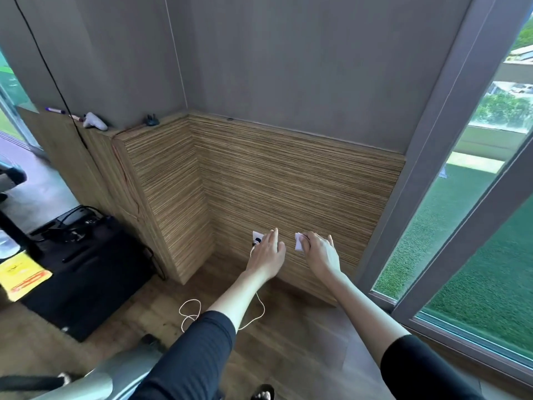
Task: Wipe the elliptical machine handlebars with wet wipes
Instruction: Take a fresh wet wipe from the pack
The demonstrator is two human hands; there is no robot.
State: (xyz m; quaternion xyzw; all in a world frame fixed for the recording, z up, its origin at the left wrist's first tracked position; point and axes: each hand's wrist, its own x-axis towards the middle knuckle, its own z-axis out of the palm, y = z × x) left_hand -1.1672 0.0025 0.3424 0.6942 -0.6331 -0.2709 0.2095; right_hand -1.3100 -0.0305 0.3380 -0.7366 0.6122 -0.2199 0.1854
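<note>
Both my arms reach forward over the wooden floor toward a wood-panelled wall. My right hand (320, 252) is closed around a folded white wet wipe (299, 243), which sticks out to the left of the fingers. My left hand (268, 254) is held flat with its fingers apart and holds nothing. A grey curved part of the elliptical machine (95, 379) shows at the bottom left, beneath my left sleeve. No handlebar can be made out clearly.
A white wall socket (257, 237) with a plug and a thin white cable (190, 313) sits behind my left hand. A black mat (86, 272) with cables and a yellow sheet (24, 275) lies at left. A sliding glass window (461, 226) stands at right.
</note>
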